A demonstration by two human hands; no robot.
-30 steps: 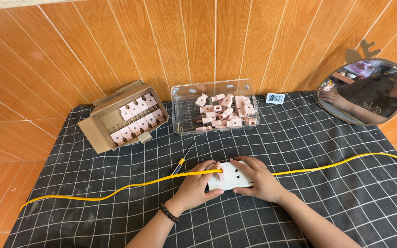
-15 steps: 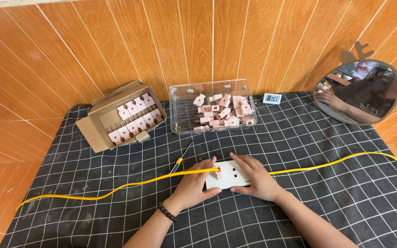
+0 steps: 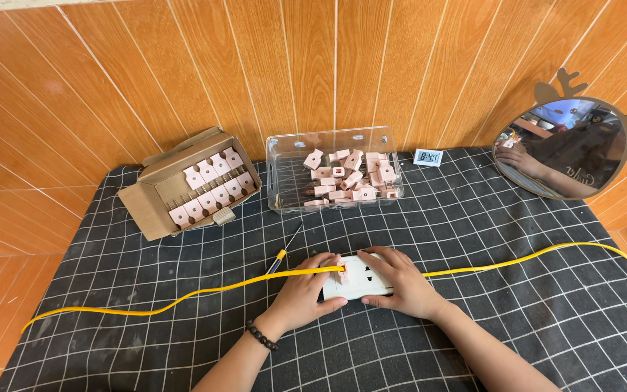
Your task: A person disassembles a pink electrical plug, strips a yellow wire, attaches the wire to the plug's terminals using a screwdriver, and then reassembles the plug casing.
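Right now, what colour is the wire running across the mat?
Yellow; the wire shows best in the head view, against the black grid-patterned mat.

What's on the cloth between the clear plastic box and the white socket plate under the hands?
In the head view, only a thin screwdriver lies off to the left; otherwise bare checked cloth separates clear box from socket plate.

White rectangular plastic socket plate with a small red spot; bright yellow thin wire. Black cloth table cover gridded in thin white lines. Pale pink plastic pieces in a clear plastic tray; brown cardboard box; orange-brown wooden plank wall.
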